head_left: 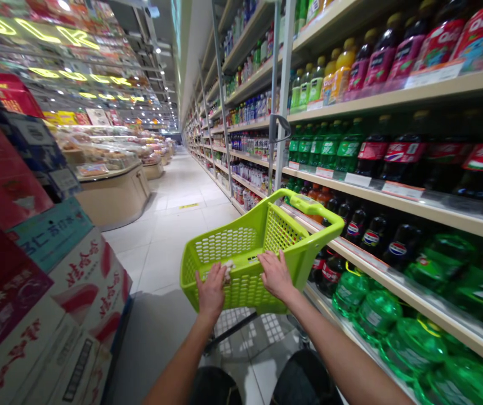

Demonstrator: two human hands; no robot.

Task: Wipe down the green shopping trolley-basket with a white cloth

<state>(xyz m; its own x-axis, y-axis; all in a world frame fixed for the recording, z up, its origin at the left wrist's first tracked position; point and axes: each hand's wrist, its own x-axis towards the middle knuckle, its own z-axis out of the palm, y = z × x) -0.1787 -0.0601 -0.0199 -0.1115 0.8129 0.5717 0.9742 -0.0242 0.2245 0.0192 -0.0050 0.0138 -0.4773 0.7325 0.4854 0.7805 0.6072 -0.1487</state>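
A lime-green shopping cart (pixel 241 284) with perforated sides stands sideways in front of me, its handle (pixel 317 205) towards the shelves on the right. My left hand (pixel 211 289) grips the near rim towards the left end, fingers hooked over the edge. Farther right on the same rim rests my right hand (pixel 276 274), its fingers bent over the top into the basket. Beside my left fingertips is a small pale thing (pixel 227 270), too blurred to name. My knees show below the cart.
Tall shelves (pixel 393 197) of drink bottles run along the right, with large green bottles (pixel 410 340) at the bottom. Stacked cartons (pixel 85 281) stand close on the left. Behind them is a rounded display counter (pixel 110 194). A tiled aisle (pixel 169 225) leads away between.
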